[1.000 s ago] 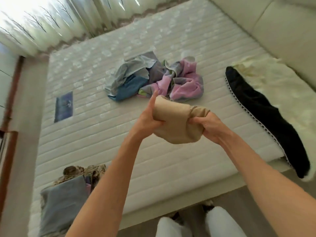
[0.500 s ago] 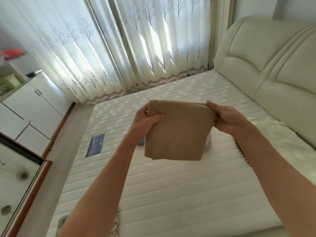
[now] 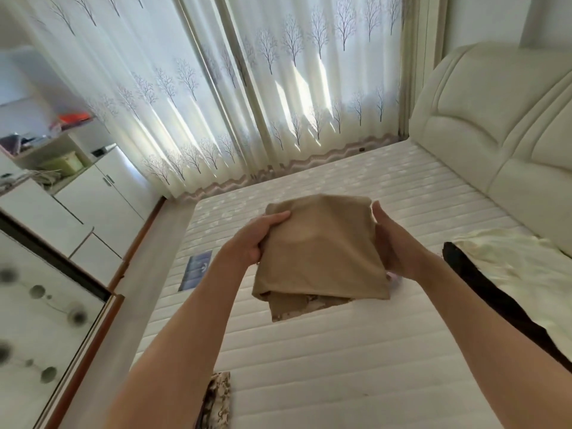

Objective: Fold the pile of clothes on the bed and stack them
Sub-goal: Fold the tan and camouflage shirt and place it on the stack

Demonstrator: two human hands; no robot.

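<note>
A tan garment (image 3: pixel 318 249), folded into a rough rectangle with a patterned lining showing at its lower edge, hangs in the air above the white quilted mattress (image 3: pixel 325 351). My left hand (image 3: pixel 253 239) grips its left side with the thumb on top. Against the right side presses my right hand (image 3: pixel 393 243), fingers curled round the edge. The unfolded pile is hidden behind the garment and my hands; only a pink scrap (image 3: pixel 392 277) shows under my right wrist. The brown-patterned corner of the folded stack (image 3: pixel 218 397) shows at the bottom edge.
A cream fur throw with a black underside (image 3: pixel 501 292) lies on the mattress at right, below the padded headboard (image 3: pixel 495 144). A blue label (image 3: pixel 196 270) marks the mattress at left. Tree-print curtains (image 3: pixel 247 103) hang behind; white cabinets (image 3: pixel 86 205) stand left.
The garment went from bunched, to hanging flat from its top corners, to now held by its sides and tipped flatter. The view has tilted up from the bed to the curtains.
</note>
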